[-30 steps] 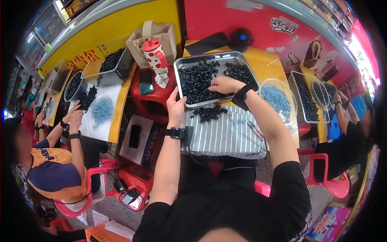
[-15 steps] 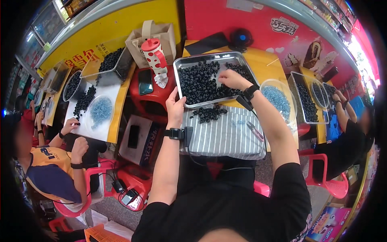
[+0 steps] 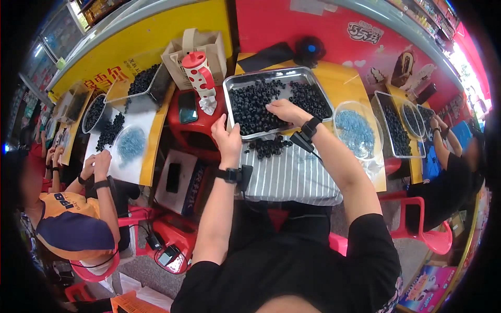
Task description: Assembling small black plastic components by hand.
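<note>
1. Change: right hand (image 3: 290,111) was up over the tray's right part half a second ago; now lower and further left, fingertips at the edge of the main heap of black pieces (image 3: 253,107). Means the handling is back at that heap.
2. Right grip: thumb and fingers bunched together; can't tell if a piece is pinched between them.
3. Left hand (image 3: 228,142) stays at the near-left corner of the tray (image 3: 297,74). Thumb and fingers spread apart; can't tell if that grip clamps the rim.
4. Also changed: left co-worker's hands (image 3: 97,163) were apart, now together.
5. Location: most black pieces in the tray, in two heaps with some bare metal between; a loose cluster (image 3: 269,147) sits outside, along the near edge, on the cloth.
6. Black pieces: small, chunky, rounded, ring-like with holes, dull finish. Material unclear.
7. Tray: shiny metal, shallow, rectangular, rounded corners, raised rim.
8. Cloth (image 3: 292,180): grey with white stripes, soft-looking.
9. Bowl (image 3: 379,138), right of tray: round, clear, plastic-looking; holds pale blue bits (image 3: 355,133), tiny, glassy, exact shape too small to tell.
10. Surface (image 3: 342,78): smooth, yellowish, wood-coloured.
</note>
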